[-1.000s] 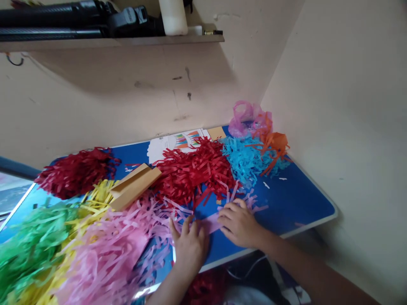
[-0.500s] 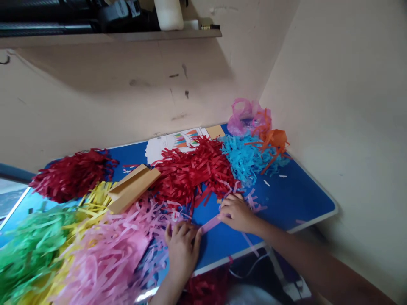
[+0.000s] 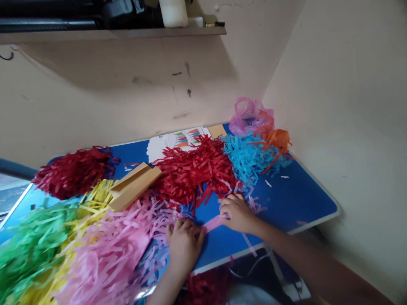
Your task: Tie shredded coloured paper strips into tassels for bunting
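A flattened pink tissue paper strip (image 3: 212, 224) stretches between my two hands over the blue table. My left hand (image 3: 185, 243) has its fingers bent down on the strip's left end. At the other end, my right hand (image 3: 238, 215) is closed on the strip, thumb and fingers together. Fringed pink ends stick out beyond both hands. Left of my left hand spreads a heap of pink fringed tissue paper (image 3: 108, 258). Just behind my hands is a pile of red fringed paper (image 3: 197, 169).
Green (image 3: 34, 241) and yellow fringe (image 3: 92, 207) lie at left, near a dark red bundle (image 3: 74, 171). A folded brown card (image 3: 135, 188) rests on the fringe. Blue fringe (image 3: 243, 154), orange fringe (image 3: 278, 140) and a pink plastic bag (image 3: 244, 116) sit back right. A shelf (image 3: 127, 36) overhangs.
My view has shifted slightly. Both hands stay at nearly the same place on the pink strip, with the left fingers moving a little.
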Demonstrator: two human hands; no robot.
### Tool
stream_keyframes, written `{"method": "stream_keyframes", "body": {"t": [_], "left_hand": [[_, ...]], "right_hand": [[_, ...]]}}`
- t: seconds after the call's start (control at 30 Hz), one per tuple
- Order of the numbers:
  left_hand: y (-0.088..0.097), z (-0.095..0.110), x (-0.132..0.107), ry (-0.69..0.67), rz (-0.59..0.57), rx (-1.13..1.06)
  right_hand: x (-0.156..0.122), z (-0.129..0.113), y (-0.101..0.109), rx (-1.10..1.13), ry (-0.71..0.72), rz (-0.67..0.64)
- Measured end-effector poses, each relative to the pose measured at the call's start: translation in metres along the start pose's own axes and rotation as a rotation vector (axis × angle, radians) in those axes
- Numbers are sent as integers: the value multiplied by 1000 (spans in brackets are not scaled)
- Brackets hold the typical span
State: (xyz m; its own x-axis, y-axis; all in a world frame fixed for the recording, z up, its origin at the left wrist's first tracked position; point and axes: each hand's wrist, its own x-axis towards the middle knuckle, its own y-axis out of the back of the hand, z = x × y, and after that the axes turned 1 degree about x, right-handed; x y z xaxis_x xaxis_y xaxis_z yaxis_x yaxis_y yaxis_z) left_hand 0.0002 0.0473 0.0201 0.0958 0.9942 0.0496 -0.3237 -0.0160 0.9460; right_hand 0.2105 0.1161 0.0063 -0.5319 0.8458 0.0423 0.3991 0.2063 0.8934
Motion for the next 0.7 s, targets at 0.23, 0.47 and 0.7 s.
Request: {"method": "stream_keyframes", "body": {"t": [0.23, 0.47, 0.7], "left_hand": [[4, -1, 2, -114, 59, 80], [4, 2, -8, -241, 86, 46], [-18, -10, -13, -245, 229, 70]], "right_hand": [[-6, -11, 12, -61, 101, 44], [-9, 0, 10, -172, 442, 13], [-11, -13, 5, -209, 408, 74]]}}
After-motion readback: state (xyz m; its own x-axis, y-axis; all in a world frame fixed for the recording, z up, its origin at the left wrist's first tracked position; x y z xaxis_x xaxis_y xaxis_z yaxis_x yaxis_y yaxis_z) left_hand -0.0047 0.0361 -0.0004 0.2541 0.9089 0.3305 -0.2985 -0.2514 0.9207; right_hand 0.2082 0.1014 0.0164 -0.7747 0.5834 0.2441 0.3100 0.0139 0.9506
